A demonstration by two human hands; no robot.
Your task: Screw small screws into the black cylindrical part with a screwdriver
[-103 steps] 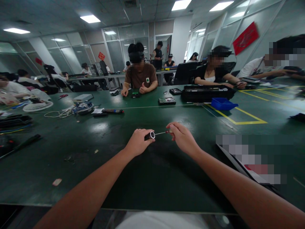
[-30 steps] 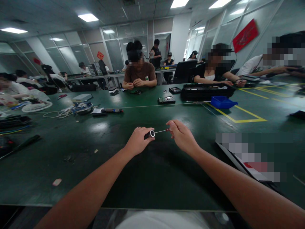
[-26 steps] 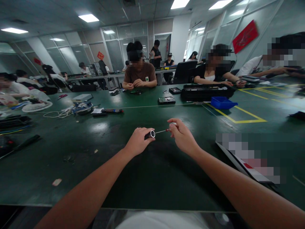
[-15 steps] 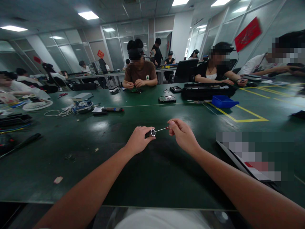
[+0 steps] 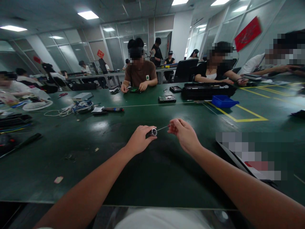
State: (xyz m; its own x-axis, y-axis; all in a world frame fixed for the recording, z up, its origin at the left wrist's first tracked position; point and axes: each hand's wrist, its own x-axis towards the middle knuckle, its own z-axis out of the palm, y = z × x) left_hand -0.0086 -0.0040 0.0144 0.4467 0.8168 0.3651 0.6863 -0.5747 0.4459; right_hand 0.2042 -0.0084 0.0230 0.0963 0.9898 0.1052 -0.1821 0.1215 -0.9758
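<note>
Over the middle of the green table [image 5: 166, 178], my left hand [image 5: 139, 139] grips a dark cylinder [image 5: 154, 132] whose round end with a bright silver rim faces right. My right hand [image 5: 183, 133] is closed on the handle of a thin screwdriver [image 5: 162, 128]. Its metal shaft points left and its tip reaches the rimmed end of the cylinder; whether it goes inside is too small to tell. Most of the handle is hidden by my right fingers.
Across the table a person in a brown shirt [image 5: 144, 74] handles a circuit board. Beyond my hands lie a hard drive [image 5: 167, 99], a blue tray [image 5: 224, 101], a long black case [image 5: 208, 91] and a pen-like tool [image 5: 113, 109]. A silver panel [image 5: 234, 157] lies at right.
The cylinder and my left hand have shifted slightly right. My right fingers have curled further over the screwdriver handle, and its shaft slants a little more.
</note>
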